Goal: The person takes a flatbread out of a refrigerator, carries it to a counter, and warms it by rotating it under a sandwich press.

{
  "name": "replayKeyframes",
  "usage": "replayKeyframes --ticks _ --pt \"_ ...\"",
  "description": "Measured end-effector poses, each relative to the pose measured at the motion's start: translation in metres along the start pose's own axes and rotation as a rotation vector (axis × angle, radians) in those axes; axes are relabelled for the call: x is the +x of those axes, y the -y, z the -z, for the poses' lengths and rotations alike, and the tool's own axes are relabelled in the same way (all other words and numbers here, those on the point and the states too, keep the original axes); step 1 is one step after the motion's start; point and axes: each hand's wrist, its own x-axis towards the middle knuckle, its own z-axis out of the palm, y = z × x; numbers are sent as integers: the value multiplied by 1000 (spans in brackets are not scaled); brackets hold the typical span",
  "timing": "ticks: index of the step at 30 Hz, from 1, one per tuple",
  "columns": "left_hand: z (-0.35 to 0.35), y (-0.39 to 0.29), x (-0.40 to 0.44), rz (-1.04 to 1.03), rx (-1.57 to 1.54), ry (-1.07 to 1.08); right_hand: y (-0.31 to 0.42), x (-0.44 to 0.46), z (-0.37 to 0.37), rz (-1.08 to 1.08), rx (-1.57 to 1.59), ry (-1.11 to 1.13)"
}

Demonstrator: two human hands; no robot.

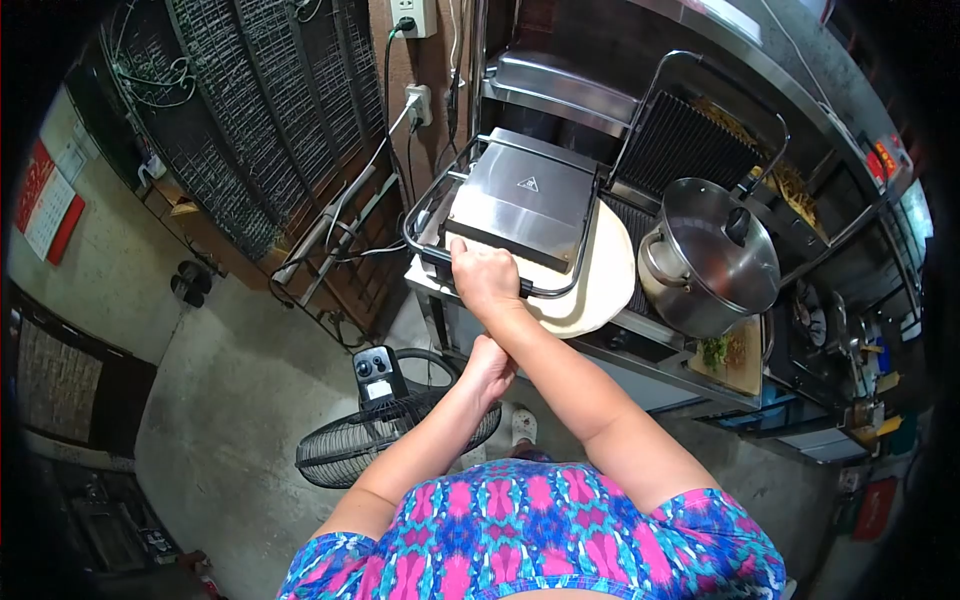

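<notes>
A steel contact grill [520,195] has its lid down over a large round flat sheet of dough [610,270], which sticks out at the right and front. My right hand [485,275] is wrapped round the black handle bar at the front of the lid. Below it, my left hand [492,362] is closed near my right wrist, its fingers partly hidden; whether it holds anything does not show. Right of the dough, a steel pot [700,285] with a glass lid stands on the lower plate of a second grill [690,145], whose ribbed upper plate is raised.
A black fan [375,440] stands on the floor below my left arm. Cables hang from wall sockets [418,105] behind the grill. A board [735,360] with chopped greens lies right of the counter's front. Metal racks [340,230] stand at the left.
</notes>
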Motion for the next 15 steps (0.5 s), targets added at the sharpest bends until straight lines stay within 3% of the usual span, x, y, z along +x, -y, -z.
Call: replayKeyframes --ticks 9,15 --pt "-3 -3 -5 -2 -8 38 1 1 1 -25 35 65" --pt "-5 -5 -6 -36 -4 64 -2 9 10 -93 202 291"
